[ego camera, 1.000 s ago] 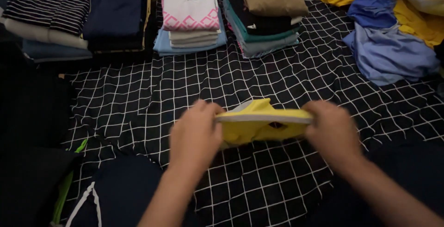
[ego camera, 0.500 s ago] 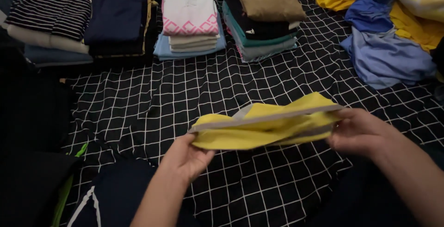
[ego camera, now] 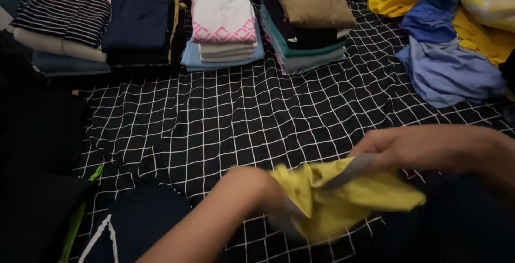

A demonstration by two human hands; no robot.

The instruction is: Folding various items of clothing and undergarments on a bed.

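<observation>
my left hand (ego camera: pixel 257 188) and right hand (ego camera: pixel 399 145) both clench the crumpled yellow fabric garment (ego camera: pixel 343 198), low over the black grid-patterned sheet (ego camera: pixel 214 118), mid-fold; next, square its edges.

yellow garment (ego camera: pixel 343 201), crumpled, grey-trimmed, held low

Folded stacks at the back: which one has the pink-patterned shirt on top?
The third stack from the left: white shirt with pink zigzag band on top. The others are topped striped, navy, tan.
</observation>
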